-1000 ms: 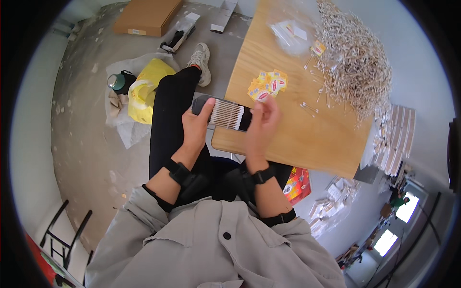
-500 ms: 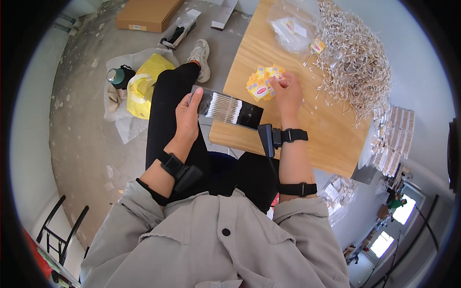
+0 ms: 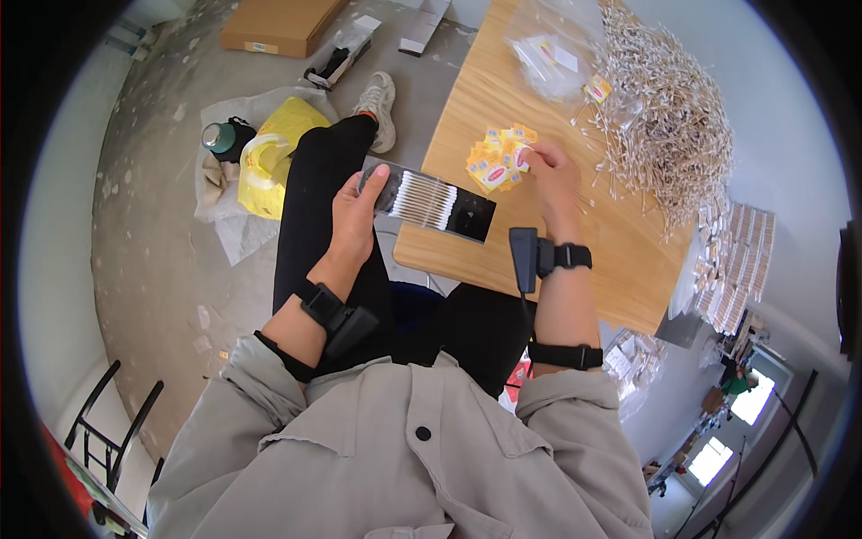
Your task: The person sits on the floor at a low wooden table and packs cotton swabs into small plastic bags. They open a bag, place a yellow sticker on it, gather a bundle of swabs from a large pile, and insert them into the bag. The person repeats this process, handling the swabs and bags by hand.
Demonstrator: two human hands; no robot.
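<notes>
My left hand [image 3: 357,211] grips one end of a dark, flat tray [image 3: 472,218] with a clear film-like sheen, thumb on top. A row of white-tipped cotton swabs [image 3: 424,199] lies side by side across its middle. The tray's far end overlaps the table corner. At a loose pile of small yellow printed cards [image 3: 494,162] on the table, my right hand [image 3: 557,184] has its thumb and fingertips pinched on a card [image 3: 523,156] at the pile's right side. Part of that card is hidden by the fingers.
A large heap of loose cotton swabs [image 3: 669,117] covers the right of the wooden table [image 3: 530,242], with clear plastic bags [image 3: 549,63] beside it. Stacked swab bundles [image 3: 741,260] stand beyond its right edge. On the floor lie a yellow bag [image 3: 277,162], a green-capped bottle [image 3: 217,137] and a cardboard box [image 3: 278,27].
My right hand has shifted slightly right and nearer to me, its fingertips now at the pile's right edge. The left hand and the tray have barely moved.
</notes>
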